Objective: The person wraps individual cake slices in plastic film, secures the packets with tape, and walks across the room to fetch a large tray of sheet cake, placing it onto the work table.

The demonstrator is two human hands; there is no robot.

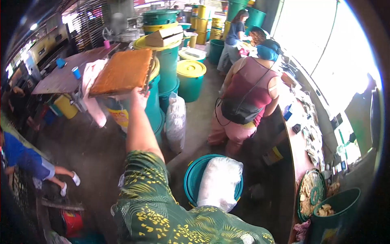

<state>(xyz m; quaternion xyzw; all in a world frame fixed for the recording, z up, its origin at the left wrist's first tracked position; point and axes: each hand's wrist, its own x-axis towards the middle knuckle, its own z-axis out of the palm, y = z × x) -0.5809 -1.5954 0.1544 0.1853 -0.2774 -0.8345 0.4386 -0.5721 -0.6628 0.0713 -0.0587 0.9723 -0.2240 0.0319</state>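
Observation:
My left hand (140, 94) is closed on the near right corner of a shallow rectangular tray. The tray (122, 73) is filled with a flat orange-brown slab and is held up at the end of my outstretched arm, tilted. Behind and left of it hangs a pink cloth (94, 106). Tall green bins with yellow lids (153, 99) stand just beyond the tray, and a small cardboard box (163, 35) rests on one. My right hand is not visible.
A brown table (55, 80) with cups is at left. A person in a maroon top (252, 81) stands by a long cluttered counter (298, 156); another person (234, 34) is farther back. A teal bin (191, 179) holding a white plastic-wrapped bundle (219, 183) is near me. Someone's legs (61, 173) show at left.

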